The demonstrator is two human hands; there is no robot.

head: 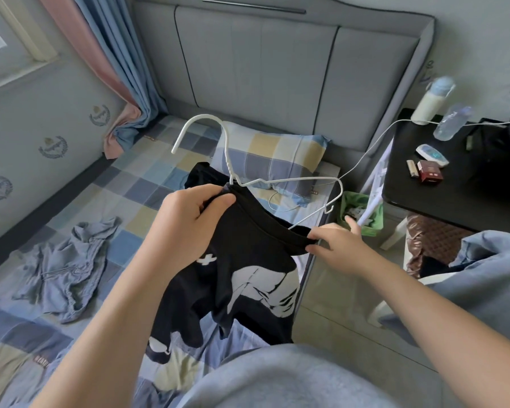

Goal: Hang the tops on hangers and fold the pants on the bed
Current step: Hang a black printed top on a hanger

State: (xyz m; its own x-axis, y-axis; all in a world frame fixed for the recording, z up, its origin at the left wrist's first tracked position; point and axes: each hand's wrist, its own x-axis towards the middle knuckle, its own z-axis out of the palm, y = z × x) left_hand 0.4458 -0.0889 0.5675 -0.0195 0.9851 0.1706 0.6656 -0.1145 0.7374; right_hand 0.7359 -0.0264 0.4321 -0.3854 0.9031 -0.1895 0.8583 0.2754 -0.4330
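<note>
The left hand (189,222) is clenched around the collar of the black top (247,278), just at the place where the neck of the white hanger (229,161) comes out, so it seems to grip both together. The right hand (336,248) pinches the other side of the same collar between thumb and fingers. The top, with a white print on the front, hangs from both hands above the edge of the bed (147,184). One arm of the hanger is hidden in the collar and the other arm is bare, outside the cloth. The grey-blue pants (62,269) lie crumpled on the checked sheet, to the left and well apart from the top. A checked pillow (277,154) lies at the headboard. Between the bed and the black table (424,195) stands a small green bin (348,201); it holds some white crumpled things, which I cannot identify. On the table stand a clear bottle (451,122) and a white flask (427,104); their content does not show.
</note>
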